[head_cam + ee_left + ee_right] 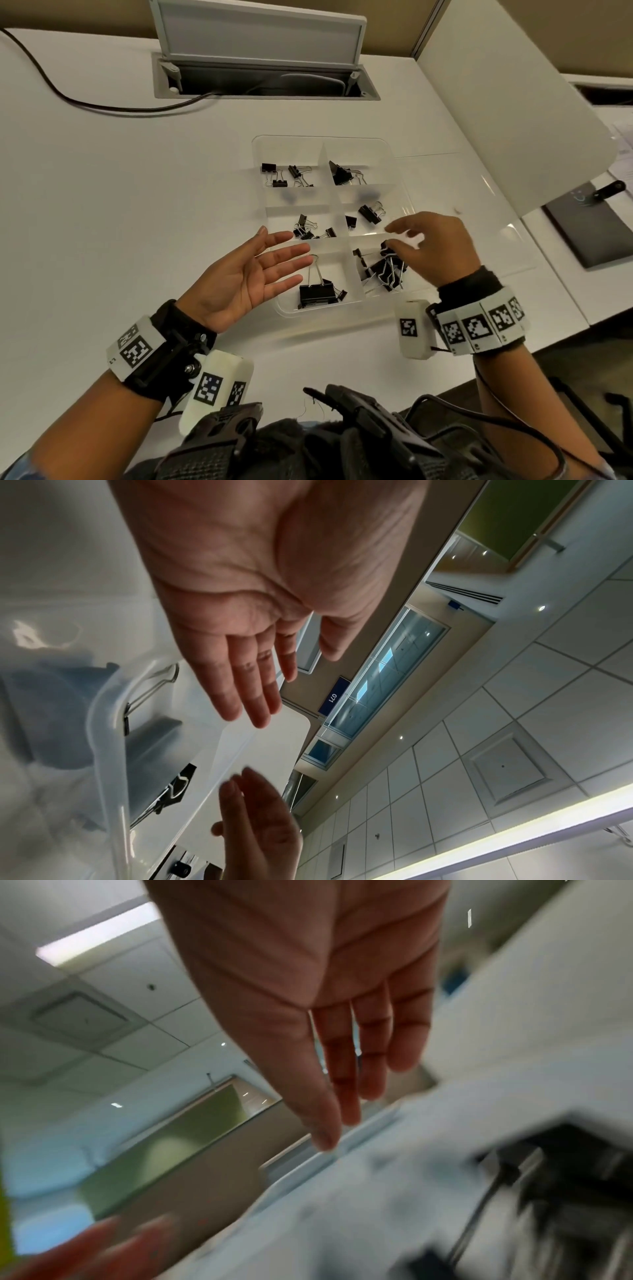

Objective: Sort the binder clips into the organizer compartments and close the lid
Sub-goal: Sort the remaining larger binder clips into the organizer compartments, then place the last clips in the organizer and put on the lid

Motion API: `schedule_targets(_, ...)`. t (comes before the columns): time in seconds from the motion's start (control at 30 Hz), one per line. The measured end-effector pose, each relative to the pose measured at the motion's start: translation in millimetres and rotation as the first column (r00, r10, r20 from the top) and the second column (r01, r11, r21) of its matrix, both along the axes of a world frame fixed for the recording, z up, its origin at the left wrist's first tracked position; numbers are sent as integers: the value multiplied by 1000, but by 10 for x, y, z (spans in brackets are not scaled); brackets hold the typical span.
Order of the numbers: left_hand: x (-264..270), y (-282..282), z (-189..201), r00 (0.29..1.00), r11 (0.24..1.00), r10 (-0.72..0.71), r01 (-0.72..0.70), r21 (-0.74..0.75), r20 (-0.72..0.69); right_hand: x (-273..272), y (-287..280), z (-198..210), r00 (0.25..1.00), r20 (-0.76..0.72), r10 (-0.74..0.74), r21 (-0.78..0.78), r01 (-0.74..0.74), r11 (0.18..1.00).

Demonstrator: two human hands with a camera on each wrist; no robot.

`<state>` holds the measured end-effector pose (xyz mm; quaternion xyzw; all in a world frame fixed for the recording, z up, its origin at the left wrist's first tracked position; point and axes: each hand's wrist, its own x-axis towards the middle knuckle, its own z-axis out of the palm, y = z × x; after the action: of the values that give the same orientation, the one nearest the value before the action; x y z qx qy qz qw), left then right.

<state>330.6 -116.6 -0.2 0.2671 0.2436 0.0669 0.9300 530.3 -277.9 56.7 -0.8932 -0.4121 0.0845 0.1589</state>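
On a white desk lies a clear plastic organizer, its long axis running away from the person, its clear lid lying open to the right. Black binder clips sit in six compartments; two hold none. The left hand is spread palm-up and the right hand hovers with relaxed fingers; both are empty above the near compartments.

A black cable runs across the white desk into an open cable hatch; a white divider panel stands at right.

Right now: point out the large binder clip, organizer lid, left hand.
large binder clip [317,295], head view, black body.
organizer lid [493,219], head view, clear panel.
left hand [245,284], head view, palm.
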Motion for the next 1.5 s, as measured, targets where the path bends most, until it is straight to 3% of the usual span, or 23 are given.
schedule_targets(0.1,-1,-9,7,1000,1000,6,-6,4,-8,-281,212,-73,939,-271,211,-115,-249,962)
schedule_targets(0.2,-6,-7,14,1000,1000,3,-3,18,-12,-426,390,-190,889,-329,317,-338,-425,840)
schedule_targets(0.4,-9,-6,9,1000,1000,1,-1,16,-2,-440,545,-305,914,-242,325,-525,-405,748)
schedule_targets(0.67,-13,0,-11,1000,1000,6,-6,10,0,-444,525,-299,881,-270,389,-448,-472,759)
schedule_targets(0.8,-13,1,-25,1000,1000,7,-7,13,2,-348,370,5,884,-356,303,-243,-401,884)
schedule_targets(0.87,-12,3,-33,1000,1000,9,-9,12,5,-249,195,205,889,-411,200,-105,-264,959)
schedule_targets(0.97,-9,1,-41,1000,1000,13,-14,18,7,-57,-127,329,938,-343,55,14,-53,998)
schedule_targets(1.17,-33,-18,-28,1000,998,24,-24,57,5,-1,-415,13,968,-179,-175,-55,167,984)
schedule_targets(1.33,-162,10,-28,999,993,51,-49,107,-16,-165,-403,-184,961,-212,-178,-86,164,983)
schedule_targets(1.5,-418,92,4,994,978,97,-86,188,-52,-254,-411,-126,970,-130,-206,-70,198,978)
